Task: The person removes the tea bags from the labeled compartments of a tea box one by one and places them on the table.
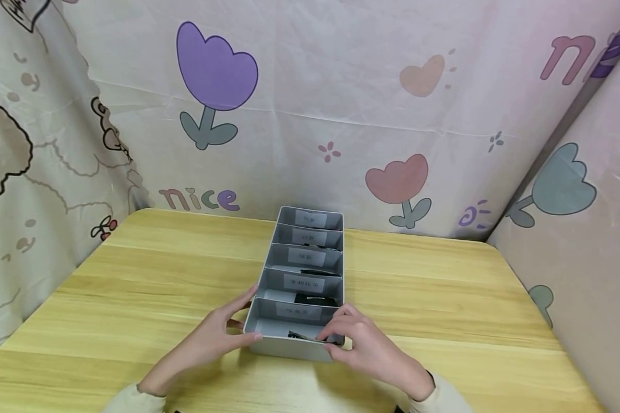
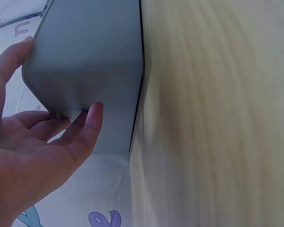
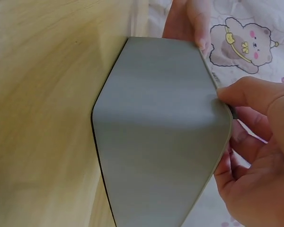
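A long grey divided box point(image 1: 294, 347) stands on the table, its five-part row of compartments running away from me. My left hand point(image 1: 222, 332) rests at the near left corner, thumb on the front rim and fingers against the left side; the left wrist view shows those fingers loosely bent along the wall. At the near right corner my right hand point(image 1: 359, 344) reaches over the front rim and pinches a thin black packet point(image 1: 301, 336) in the nearest compartment. Only a dark edge of this packet point(image 3: 234, 112) shows in the right wrist view.
Black packets point(image 1: 316, 300) lie in some compartments further back. Each divider carries a pale label point(image 1: 298, 311) with handwritten characters. The wooden table point(image 1: 160, 269) ends at a printed cloth backdrop point(image 1: 310, 103), with cloth at both sides too.
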### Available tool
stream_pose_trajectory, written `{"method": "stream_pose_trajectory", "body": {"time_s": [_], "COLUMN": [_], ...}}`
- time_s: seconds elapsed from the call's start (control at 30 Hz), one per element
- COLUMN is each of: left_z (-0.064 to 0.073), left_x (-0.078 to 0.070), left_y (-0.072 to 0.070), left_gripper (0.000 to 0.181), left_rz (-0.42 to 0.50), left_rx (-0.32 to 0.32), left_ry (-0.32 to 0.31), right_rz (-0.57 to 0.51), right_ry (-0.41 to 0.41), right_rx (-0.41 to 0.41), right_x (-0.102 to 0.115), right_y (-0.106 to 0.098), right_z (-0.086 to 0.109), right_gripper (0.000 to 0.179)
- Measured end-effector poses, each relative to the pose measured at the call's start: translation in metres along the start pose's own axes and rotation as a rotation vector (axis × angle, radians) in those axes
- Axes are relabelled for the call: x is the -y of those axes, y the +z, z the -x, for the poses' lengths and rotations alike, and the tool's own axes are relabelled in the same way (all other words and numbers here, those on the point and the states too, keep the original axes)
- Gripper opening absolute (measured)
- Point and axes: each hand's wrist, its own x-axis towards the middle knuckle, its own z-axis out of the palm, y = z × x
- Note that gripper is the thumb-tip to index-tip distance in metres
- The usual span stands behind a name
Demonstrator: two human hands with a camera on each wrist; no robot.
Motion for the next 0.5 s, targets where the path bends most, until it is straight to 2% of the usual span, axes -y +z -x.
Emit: {"method": "stream_pose_trajectory", "body": {"time_s": [0.2, 0.37, 0.5], "left_z": [0.0006, 0.0003, 0.0], "left_x": [0.0004, 0.0004, 0.0006], "left_y": [0.0001, -0.0002, -0.0003], "left_gripper": [0.083, 0.083, 0.083], "left_rz": [-0.002, -0.002, -0.004], "left_rx": [0.002, 0.003, 0.004], "left_ry": [-0.007, -0.007, -0.008], "right_rz": [-0.062, -0.092, -0.077], "right_ry": [-0.04, -0.077, -0.104], "right_rx": [-0.031, -0.014, 0.003], "right_x": [-0.0036, -0.0074, -0.0095], "right_y": [-0.0008, -0.0049, -0.0095], "right_z": [0.0005, 0.0008, 0.001], "right_gripper": [0.024, 0.025, 0.024]}}
